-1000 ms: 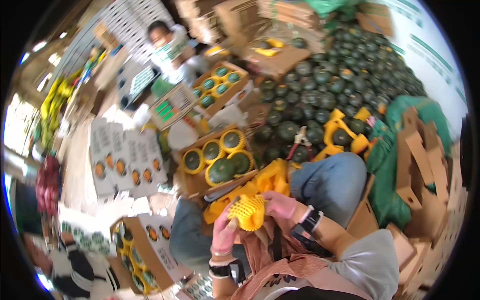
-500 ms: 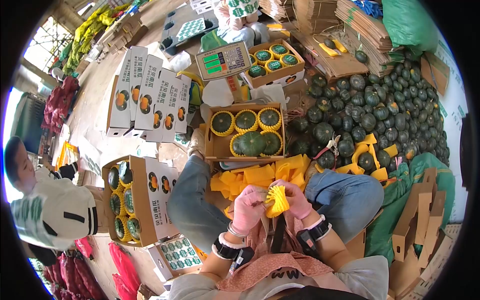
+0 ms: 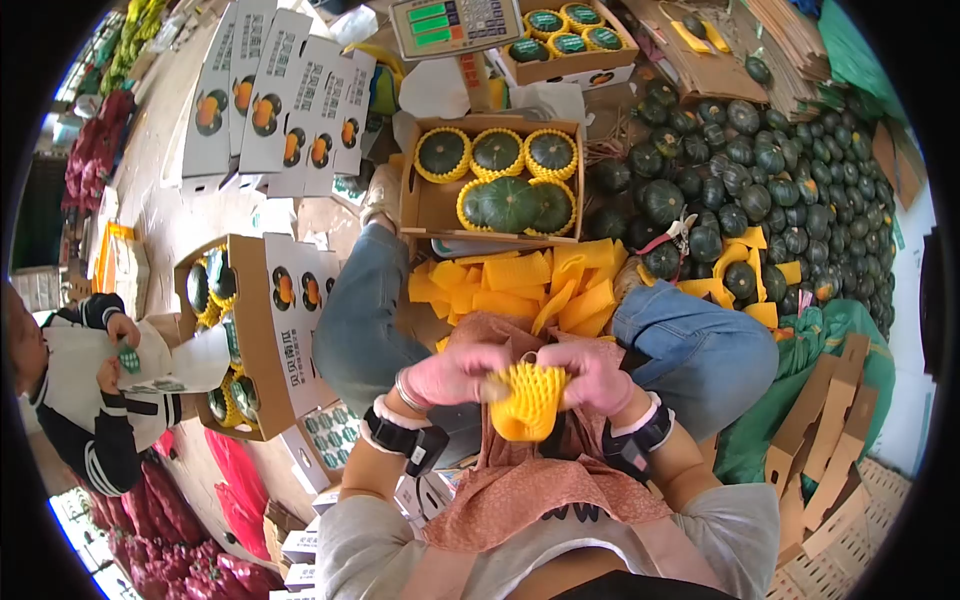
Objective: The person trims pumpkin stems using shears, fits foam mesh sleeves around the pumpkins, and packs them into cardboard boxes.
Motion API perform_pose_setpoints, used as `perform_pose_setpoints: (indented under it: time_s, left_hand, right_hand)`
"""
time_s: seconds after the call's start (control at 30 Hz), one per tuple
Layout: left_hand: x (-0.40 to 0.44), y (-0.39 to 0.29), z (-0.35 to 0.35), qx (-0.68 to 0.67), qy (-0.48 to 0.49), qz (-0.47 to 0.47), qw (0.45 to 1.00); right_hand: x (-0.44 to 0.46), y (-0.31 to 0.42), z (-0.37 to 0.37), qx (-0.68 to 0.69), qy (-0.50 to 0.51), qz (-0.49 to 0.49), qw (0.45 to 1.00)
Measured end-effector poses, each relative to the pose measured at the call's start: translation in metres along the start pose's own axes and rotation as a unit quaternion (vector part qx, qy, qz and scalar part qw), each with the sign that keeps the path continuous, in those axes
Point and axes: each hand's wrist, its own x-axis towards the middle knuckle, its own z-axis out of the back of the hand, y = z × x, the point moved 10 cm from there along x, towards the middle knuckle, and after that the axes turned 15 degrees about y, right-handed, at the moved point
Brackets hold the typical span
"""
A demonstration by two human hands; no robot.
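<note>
A yellow foam net sleeve [image 3: 527,402] is stretched between my two gloved hands above my lap. My left hand [image 3: 455,374] grips its left side, and my right hand [image 3: 592,378] grips the right side. Beyond them stands an open cardboard box [image 3: 409,205] with dark green pumpkins in yellow foam nets. One bare pumpkin [image 3: 505,205] lies on top of the front ones in that box. Flat yellow foam sleeves [image 3: 515,285] are heaped between my legs, just in front of the box.
A large heap of pumpkins [image 3: 770,165] spreads to the right. A digital scale [image 3: 455,25] and another filled box [image 3: 575,68] are at the back. On the left, a person [image 3: 95,365] holds a sticker beside a packed box [image 3: 262,425]. White printed cartons [image 3: 270,100] stand behind.
The foam sleeve, bunched up before, is now spread wider between my hands and nearer my body. My view has tilted down. The person at left now has both hands on a sticker.
</note>
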Motion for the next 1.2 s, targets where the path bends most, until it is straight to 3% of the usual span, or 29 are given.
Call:
perform_pose_setpoints:
  time_s: [0.03, 0.07, 0.1, 0.17, 0.2, 0.23, 0.3, 0.33, 0.37, 0.4, 0.43, 0.47, 0.5, 0.57, 0.67, 0.77, 0.93, 0.97, 1.03, 1.07, 1.2]
  left_hand:
    - [-0.004, -0.014, 0.01, 0.025, -0.052, -0.041, 0.997]
    - [0.001, -0.026, 0.008, -0.109, -0.099, -0.089, 0.985]
    - [0.004, -0.016, 0.01, -0.106, -0.121, -0.078, 0.984]
    - [0.007, 0.01, 0.007, -0.098, -0.16, -0.056, 0.981]
    - [0.019, 0.029, -0.013, -0.211, -0.1, -0.032, 0.972]
    - [0.022, 0.061, -0.022, -0.344, -0.022, 0.01, 0.939]
    - [0.025, 0.06, 0.017, -0.145, -0.022, 0.045, 0.988]
    - [0.027, 0.056, 0.059, 0.039, -0.031, 0.042, 0.998]
    - [0.034, 0.033, 0.087, 0.013, -0.075, 0.036, 0.996]
    - [0.036, 0.015, 0.123, 0.098, -0.129, 0.033, 0.986]
    - [0.037, -0.014, 0.153, 0.203, -0.192, 0.064, 0.958]
    - [0.039, -0.033, 0.178, 0.336, -0.24, 0.031, 0.91]
    - [0.037, -0.043, 0.195, 0.319, -0.313, -0.037, 0.894]
    - [0.039, -0.055, 0.22, 0.407, -0.368, -0.059, 0.834]
    - [0.041, -0.02, 0.265, 0.253, -0.394, -0.081, 0.88]
    - [0.049, -0.009, 0.276, 0.065, -0.33, -0.147, 0.93]
    - [0.025, -0.002, 0.289, 0.029, -0.3, -0.164, 0.939]
    - [0.025, -0.006, 0.289, 0.038, -0.303, -0.158, 0.939]
    - [0.028, -0.014, 0.291, 0.06, -0.314, -0.153, 0.935]
    - [0.029, -0.038, 0.283, 0.127, -0.357, -0.149, 0.913]
    - [0.022, -0.034, 0.298, 0.188, -0.424, -0.106, 0.88]
  right_hand:
    - [0.0, -0.007, -0.005, 0.042, 0.015, -0.019, 0.999]
    - [0.0, -0.011, -0.021, -0.028, 0.074, -0.116, 0.99]
    - [0.002, -0.03, -0.023, -0.039, 0.149, -0.111, 0.982]
    - [-0.029, -0.041, 0.029, -0.079, 0.069, -0.204, 0.973]
    - [-0.02, 0.006, 0.034, 0.145, -0.003, 0.021, 0.989]
    - [-0.015, 0.031, 0.046, 0.147, -0.005, 0.041, 0.988]
    - [-0.016, 0.03, 0.082, 0.139, -0.064, 0.066, 0.986]
    - [-0.027, 0.03, 0.113, 0.048, -0.198, 0.081, 0.976]
    - [-0.027, 0.022, 0.142, -0.033, -0.264, 0.007, 0.964]
    - [-0.028, 0.015, 0.171, -0.103, -0.319, -0.077, 0.939]
    - [-0.017, 0.021, 0.185, -0.101, -0.33, -0.147, 0.927]
    - [-0.006, 0.022, 0.198, -0.106, -0.361, -0.147, 0.915]
    - [0.005, 0.018, 0.21, -0.113, -0.393, -0.146, 0.901]
    - [0.028, 0.002, 0.243, -0.15, -0.388, -0.127, 0.9]
    - [0.051, -0.011, 0.262, -0.121, -0.396, -0.13, 0.901]
    - [0.068, 0.013, 0.272, -0.41, -0.382, -0.022, 0.828]
    - [0.113, 0.043, 0.248, -0.497, -0.299, -0.052, 0.813]
    - [0.12, 0.051, 0.252, -0.512, -0.289, -0.009, 0.809]
    - [0.126, 0.047, 0.27, -0.452, -0.289, -0.002, 0.844]
    - [0.132, 0.049, 0.272, -0.48, -0.287, 0.009, 0.829]
    - [0.136, 0.05, 0.292, -0.43, -0.362, -0.035, 0.827]
